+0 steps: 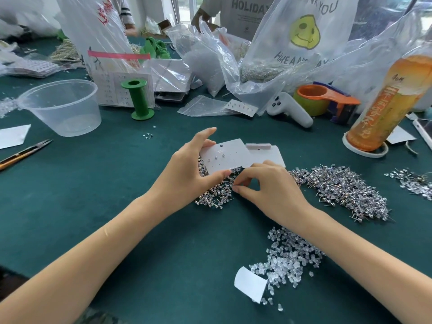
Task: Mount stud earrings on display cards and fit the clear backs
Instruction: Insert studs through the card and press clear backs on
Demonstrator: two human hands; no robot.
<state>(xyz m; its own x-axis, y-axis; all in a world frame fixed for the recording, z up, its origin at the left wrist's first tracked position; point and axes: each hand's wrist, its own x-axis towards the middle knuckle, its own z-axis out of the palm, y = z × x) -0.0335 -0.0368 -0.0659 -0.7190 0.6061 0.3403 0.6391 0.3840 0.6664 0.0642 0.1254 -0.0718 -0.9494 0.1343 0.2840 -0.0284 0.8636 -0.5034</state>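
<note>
At a green worktop (117, 206), a person's left hand (187, 178) holds a white display card (224, 157) by its near edge, thumb and fingers curled in a firm grip, just above a heap of stud earrings (215, 195). A few studs already sit in the card. The right hand (264, 183) has its fingertips pinched together at the heap, apparently picking one stud, though too small to confirm. Mounting looks under way; next, the post must find an empty hole. The clear backs (287, 258) wait near the right forearm.
</note>
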